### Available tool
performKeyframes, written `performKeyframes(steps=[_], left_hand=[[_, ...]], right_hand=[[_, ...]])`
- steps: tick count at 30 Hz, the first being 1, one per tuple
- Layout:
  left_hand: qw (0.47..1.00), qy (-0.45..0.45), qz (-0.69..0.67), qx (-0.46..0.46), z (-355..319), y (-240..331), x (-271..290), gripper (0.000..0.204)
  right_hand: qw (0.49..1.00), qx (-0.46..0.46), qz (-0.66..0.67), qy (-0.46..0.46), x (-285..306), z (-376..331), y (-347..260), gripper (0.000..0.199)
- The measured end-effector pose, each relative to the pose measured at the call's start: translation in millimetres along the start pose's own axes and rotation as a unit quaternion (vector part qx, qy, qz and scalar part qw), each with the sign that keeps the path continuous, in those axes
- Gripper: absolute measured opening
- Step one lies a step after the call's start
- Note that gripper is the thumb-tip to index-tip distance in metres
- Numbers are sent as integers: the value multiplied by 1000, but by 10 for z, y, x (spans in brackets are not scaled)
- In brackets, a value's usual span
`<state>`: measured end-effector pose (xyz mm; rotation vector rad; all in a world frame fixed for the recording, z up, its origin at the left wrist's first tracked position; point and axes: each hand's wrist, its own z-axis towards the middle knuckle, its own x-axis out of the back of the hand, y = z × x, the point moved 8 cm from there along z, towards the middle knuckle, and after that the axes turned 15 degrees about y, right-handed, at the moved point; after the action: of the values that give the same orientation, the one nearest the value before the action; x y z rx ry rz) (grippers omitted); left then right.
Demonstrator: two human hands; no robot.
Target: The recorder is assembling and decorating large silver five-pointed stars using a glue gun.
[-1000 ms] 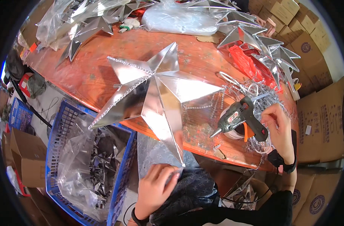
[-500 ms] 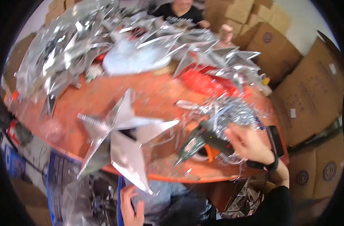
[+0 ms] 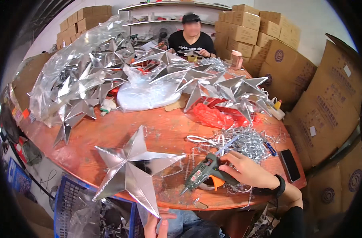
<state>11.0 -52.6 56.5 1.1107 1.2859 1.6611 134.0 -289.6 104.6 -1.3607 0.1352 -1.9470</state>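
Observation:
A large shiny silver star (image 3: 130, 168) lies at the near edge of the round orange table (image 3: 109, 131), with its lowest point over the edge. My left hand (image 3: 157, 222) pinches that lowest point from below. My right hand (image 3: 248, 171) grips a dark green hot glue gun (image 3: 204, 172) with an orange trigger. Its nozzle points left and down toward the table, a short way right of the star. A heap of silver bead chain (image 3: 244, 142) lies just behind my right hand.
Many finished silver stars (image 3: 212, 85) and clear plastic bags (image 3: 70, 79) fill the far half of the table. A red bag (image 3: 212, 116) and a black phone (image 3: 291, 164) lie to the right. Another person (image 3: 191, 37) works opposite. Cardboard boxes (image 3: 308, 79) stand right; a blue crate (image 3: 70, 206) lower left.
The view has tilted up, showing the far side of the table. The star has slid lower left toward the edge; my left hand now holds only its tip. The glue gun stays in my right hand.

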Motion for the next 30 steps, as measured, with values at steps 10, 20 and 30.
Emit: performKeyframes(steps=[10, 20, 30], left_hand=[[998, 34, -41, -25, 8, 67, -32, 23], [999, 17, 10, 28, -40, -68, -36, 24], [987, -121, 96, -38, -184, -550, -102, 20]], right_hand=[[996, -2, 1, -86, -89, -8, -73, 44], [996, -11, 83, -14, 317, 38, -453, 51], [981, 73, 179, 13, 404, 257, -875, 43]])
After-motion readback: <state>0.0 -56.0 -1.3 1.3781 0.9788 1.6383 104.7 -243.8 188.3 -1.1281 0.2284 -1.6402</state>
